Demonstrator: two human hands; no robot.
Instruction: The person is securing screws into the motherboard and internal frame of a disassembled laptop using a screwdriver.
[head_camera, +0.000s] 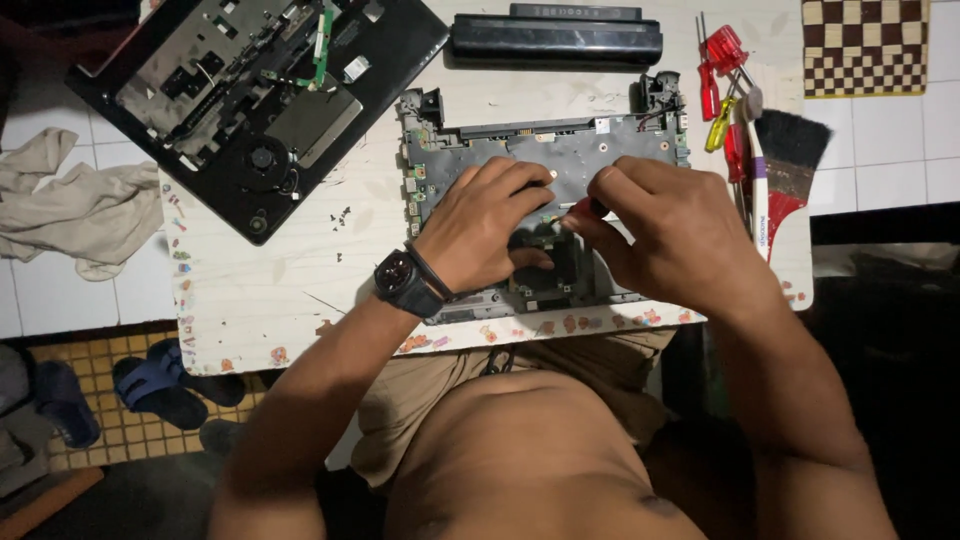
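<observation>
Seen from above: small white desk (270, 290) with a chipped, sticker-dotted edge, carrying a stripped grey laptop base with exposed circuit board (560, 150) near the front edge. Left hand (490, 225), black wristwatch (405, 282) on the wrist, lying on the board with fingers curled loosely down, pressing on it and gripping nothing visible. Right hand (665, 230) closed around a red-handled screwdriver (583, 210), only a little of the handle showing between the fingers, tip hidden against the middle of the board, just beside the left fingertips. Further back left, a black laptop shell with fan and open innards (250, 90), tilted over the desk corner. Behind the board, a long black battery pack (555, 38). To the right, a cluster of red and yellow screwdrivers (720, 85) and a black-bristled brush with red ferrule (785, 165). Crumpled beige cloth (75, 205) on the tiled floor at left.
</observation>
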